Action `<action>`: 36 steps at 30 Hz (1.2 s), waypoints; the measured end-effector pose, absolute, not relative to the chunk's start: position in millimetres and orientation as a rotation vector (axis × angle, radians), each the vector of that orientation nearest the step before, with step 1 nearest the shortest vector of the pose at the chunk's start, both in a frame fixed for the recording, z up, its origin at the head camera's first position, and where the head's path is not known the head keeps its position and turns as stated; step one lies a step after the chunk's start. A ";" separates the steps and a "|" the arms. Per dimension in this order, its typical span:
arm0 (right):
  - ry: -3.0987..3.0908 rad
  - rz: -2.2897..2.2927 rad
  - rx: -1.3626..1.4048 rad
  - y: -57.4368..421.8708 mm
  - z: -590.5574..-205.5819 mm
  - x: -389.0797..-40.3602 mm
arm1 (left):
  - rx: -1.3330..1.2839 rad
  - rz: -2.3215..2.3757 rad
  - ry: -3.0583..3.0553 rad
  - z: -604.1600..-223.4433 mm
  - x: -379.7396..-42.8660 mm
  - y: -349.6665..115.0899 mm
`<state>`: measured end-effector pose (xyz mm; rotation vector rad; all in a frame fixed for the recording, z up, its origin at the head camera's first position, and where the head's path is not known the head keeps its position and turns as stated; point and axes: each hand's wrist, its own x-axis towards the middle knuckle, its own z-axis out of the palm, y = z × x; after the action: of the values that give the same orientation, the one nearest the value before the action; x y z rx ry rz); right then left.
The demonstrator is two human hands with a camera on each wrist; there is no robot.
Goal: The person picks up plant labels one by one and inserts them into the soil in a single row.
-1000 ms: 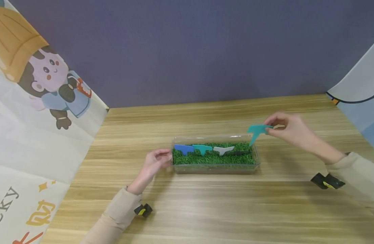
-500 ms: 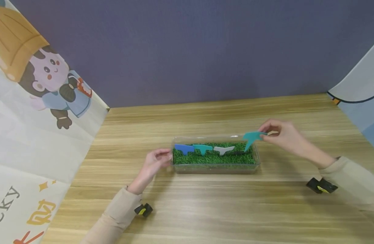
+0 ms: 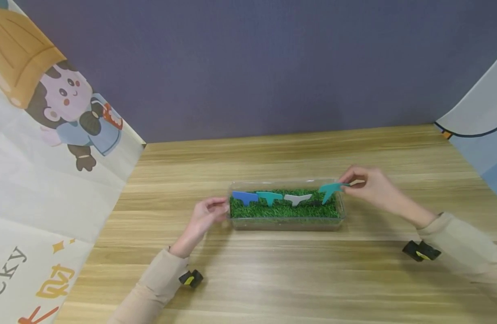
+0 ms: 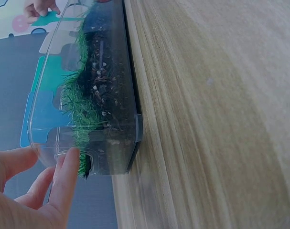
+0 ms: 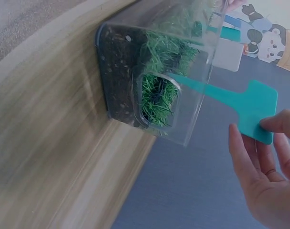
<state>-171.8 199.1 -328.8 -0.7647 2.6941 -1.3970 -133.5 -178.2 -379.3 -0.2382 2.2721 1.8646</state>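
Note:
My right hand (image 3: pixel 372 186) pinches a turquoise T-shaped plant label (image 3: pixel 330 189) by its wide head. In the right wrist view its pointed stem slants over the grass inside the clear box; whether the tip is in the grass cannot be told. My left hand (image 3: pixel 204 216) holds the left end of the clear plastic planter box (image 3: pixel 286 224), fingers at its rim and end wall. Artificial grass (image 3: pixel 281 213) covers dark soil (image 4: pixel 99 81) in it. A blue label (image 3: pixel 245 198), a teal label (image 3: pixel 269 197) and a white label (image 3: pixel 295 199) stand upright there in a row.
The planter box stands on a wood-grain table (image 3: pixel 273 279). A dark blue partition (image 3: pixel 248 67) rises behind the table, and a printed cloth (image 3: pixel 25 180) hangs on the left. Next to the white label, a dark patch (image 3: pixel 316 203) shows in the grass.
My right hand has moved left and down, bringing the turquoise label from above the box's right rim to over the grass. My left hand stays at the left end.

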 end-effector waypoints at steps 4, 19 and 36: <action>2.683 -1.437 -0.811 198.8 -334.0 -171.7 | -0.249 1.855 2.284 -379.1 -133.3 -177.8; 2.721 -1.454 -0.860 194.6 -345.9 -169.9 | -0.248 1.865 2.272 -380.5 -133.6 -177.2; 2.754 -1.408 -0.835 191.0 -352.7 -169.0 | -0.261 1.872 2.287 -380.5 -133.4 -177.3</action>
<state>-169.0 191.0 -352.7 -0.8350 2.7542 -1.4078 -133.4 -177.3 -380.5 -0.2610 2.2868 1.8717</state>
